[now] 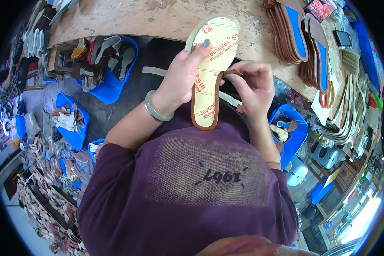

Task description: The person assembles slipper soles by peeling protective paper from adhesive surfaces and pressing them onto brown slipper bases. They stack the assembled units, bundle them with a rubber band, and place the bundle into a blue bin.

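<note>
The left hand (181, 81) clasps a pale insole board (212, 64) from its left edge, forefinger stretched along the top. The right hand (254, 85) pinches a brown edge strip (217, 91) already wrapped round the heel. This looks like binding in progress; next, pressing the strip onward toward the toe, above both grips, near the worktop (128, 17).

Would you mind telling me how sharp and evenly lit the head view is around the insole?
Head view: the insole and both hands, left hand and right hand, are sharp and evenly lit; the workbench edge bows with fisheye distortion; glare washes out the lower right corner.
</note>
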A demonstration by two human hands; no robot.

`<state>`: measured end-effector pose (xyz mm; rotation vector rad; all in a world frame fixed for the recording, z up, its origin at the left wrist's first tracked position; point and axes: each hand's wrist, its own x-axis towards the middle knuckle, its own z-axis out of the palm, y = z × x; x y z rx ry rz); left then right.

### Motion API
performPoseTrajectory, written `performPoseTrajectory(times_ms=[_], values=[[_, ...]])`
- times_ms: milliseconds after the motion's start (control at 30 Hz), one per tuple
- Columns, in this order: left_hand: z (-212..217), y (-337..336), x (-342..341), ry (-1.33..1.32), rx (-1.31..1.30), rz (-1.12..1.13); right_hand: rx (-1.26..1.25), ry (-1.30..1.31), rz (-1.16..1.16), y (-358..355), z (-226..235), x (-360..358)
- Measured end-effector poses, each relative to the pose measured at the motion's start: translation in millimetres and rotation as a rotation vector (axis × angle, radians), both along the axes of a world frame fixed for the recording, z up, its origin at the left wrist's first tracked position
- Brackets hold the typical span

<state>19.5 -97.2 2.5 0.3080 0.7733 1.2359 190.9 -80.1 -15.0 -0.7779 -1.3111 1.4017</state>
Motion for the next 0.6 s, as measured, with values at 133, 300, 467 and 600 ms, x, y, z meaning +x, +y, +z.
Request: performPoseTrajectory(times_ms=[133,300,467,600], values=[[2,-5,3,0.058,0.024,0.008,-0.064,0.123,0.126,2,3,2],[-2,-11,7,0.033,0.067,-0.026,-0.014,0.03,0.074,6,-2,8],[4,-15,9,0.04,0.05,-0.08,-0.127,0.125,0.111,7,1,15],[8,-18,12,0.038,0.051,-0.111,-0.161,0.215,0.14,11,10,19]])
